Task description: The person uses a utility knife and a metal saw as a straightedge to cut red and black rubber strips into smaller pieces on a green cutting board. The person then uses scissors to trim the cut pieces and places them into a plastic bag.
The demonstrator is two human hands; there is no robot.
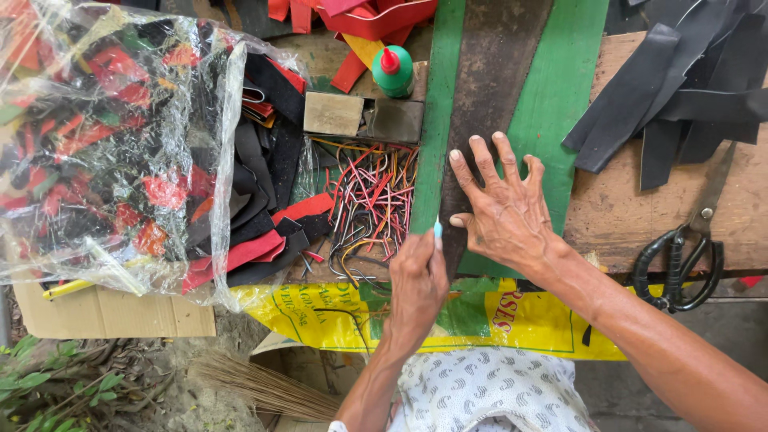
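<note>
Where your right hand lies flat with fingers spread, it presses on a dark strip that runs up the middle of a green board on the bench.

- Left hand: closed around a small pale-tipped tool, its tip standing at the strip's left edge, just beside your right thumb.
- Coloured wires: a loose heap of red, white and orange, left of the green board.
- Glue bottle: green body, red cap, upright above the wires, behind two small blocks.
- Clear plastic bag: far left, full of red, black and green offcuts, with black and red strips spilling from its mouth.
- Black strips: piled at upper right on the bare wood.
- Scissors: black-handled, right of your right hand, well apart from it, handles toward the bench edge.
- Yellow printed sack: hanging below the bench edge.
- Broom: on the ground below.
</note>
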